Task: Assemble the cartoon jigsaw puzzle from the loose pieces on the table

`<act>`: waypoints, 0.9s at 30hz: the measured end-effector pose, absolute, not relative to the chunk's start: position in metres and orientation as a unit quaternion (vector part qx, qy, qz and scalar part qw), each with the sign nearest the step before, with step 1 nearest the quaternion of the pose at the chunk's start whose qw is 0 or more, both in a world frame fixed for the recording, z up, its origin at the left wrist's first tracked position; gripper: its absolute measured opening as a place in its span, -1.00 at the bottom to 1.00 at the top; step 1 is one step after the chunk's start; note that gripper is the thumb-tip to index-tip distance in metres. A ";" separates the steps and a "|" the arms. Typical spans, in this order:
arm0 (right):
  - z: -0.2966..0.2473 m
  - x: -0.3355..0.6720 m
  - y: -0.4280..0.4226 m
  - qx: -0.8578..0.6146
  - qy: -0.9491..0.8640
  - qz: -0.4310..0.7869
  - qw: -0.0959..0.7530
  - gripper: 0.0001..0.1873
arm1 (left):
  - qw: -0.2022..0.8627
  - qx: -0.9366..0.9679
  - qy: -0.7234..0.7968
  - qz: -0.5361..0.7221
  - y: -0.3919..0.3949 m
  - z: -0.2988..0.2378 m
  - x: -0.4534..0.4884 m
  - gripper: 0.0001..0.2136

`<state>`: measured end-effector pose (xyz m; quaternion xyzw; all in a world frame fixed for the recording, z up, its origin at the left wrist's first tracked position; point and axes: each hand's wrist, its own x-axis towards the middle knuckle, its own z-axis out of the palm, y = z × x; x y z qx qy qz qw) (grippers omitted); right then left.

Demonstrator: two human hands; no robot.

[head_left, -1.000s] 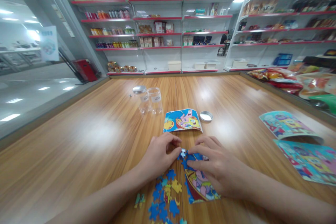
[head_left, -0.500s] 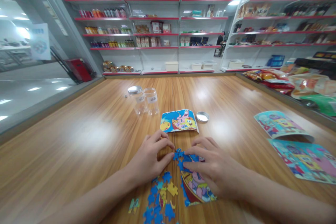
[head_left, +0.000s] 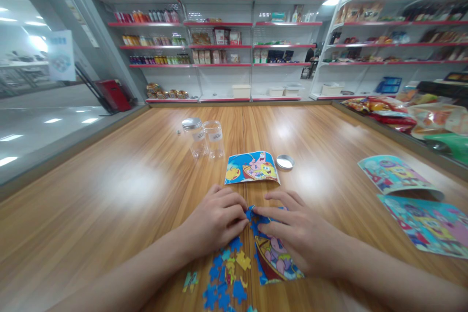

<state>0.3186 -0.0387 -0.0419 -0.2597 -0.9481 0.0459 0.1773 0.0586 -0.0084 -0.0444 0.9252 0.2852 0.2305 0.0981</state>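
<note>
A partly joined jigsaw puzzle (head_left: pixel 272 256) with a boat picture lies on the table in front of me. My left hand (head_left: pixel 223 217) is closed, thumb and fingertips drawn together on a blue puzzle piece (head_left: pixel 250 213) at the puzzle's upper left edge. Its fingers partly cover that piece. My right hand (head_left: pixel 296 226) rests over the right part of the puzzle, fingers spread and fingertips touching its top. Several loose puzzle pieces (head_left: pixel 219 275), mostly blue with some yellow, lie left of the puzzle. Beyond my hands stands a curved picture card (head_left: pixel 252 168) showing a matching boat scene.
Two clear jars (head_left: pixel 214 141) stand at the back left, one capped with a silver lid. Another lid (head_left: pixel 285 162) lies right of the picture card. Two more cartoon pictures (head_left: pixel 427 224) lie far right. Snack bags (head_left: pixel 380 109) and stocked shelves (head_left: pixel 219 46) are beyond the table.
My left fingers have closed together and moved slightly right against the blue piece at the puzzle's edge. My right index finger has shifted toward that piece. The camera view has shifted slightly.
</note>
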 end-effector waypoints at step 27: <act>-0.037 0.318 -0.040 -0.271 -0.948 0.048 0.159 -0.62 | 0.102 0.916 0.247 0.298 -0.004 -0.053 0.061 -0.85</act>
